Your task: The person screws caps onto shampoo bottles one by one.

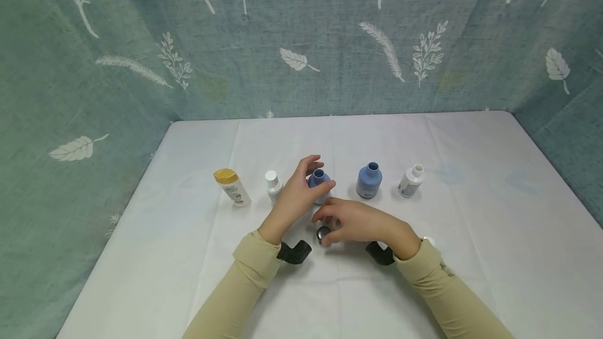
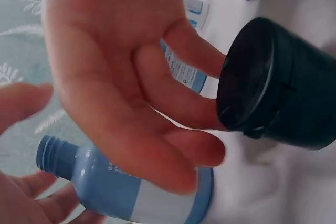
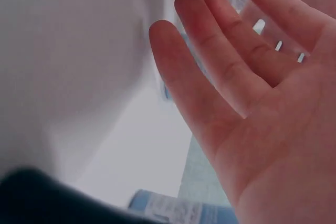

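A blue bottle (image 1: 319,176) with an uncapped threaded neck stands upright beside my left hand (image 1: 299,192). In the left wrist view, the left thumb (image 2: 23,103) is apart from that bottle, while the other fingers (image 2: 50,200) lie behind its shoulder. A dark, shiny-topped cap (image 1: 323,233) sits on the table under my right hand (image 1: 358,221). Close up in the left wrist view, the right fingertips come right beside the cap. The right wrist view shows those fingers (image 3: 220,66) extended and spread, with nothing in the palm.
To the left stand a white bottle with a gold cap (image 1: 233,187) and a small white-capped bottle (image 1: 273,184). A second uncapped blue bottle (image 1: 369,179) and an uncapped white bottle (image 1: 411,180) stand to the right. A small white object (image 1: 428,240) is partly hidden behind the right forearm.
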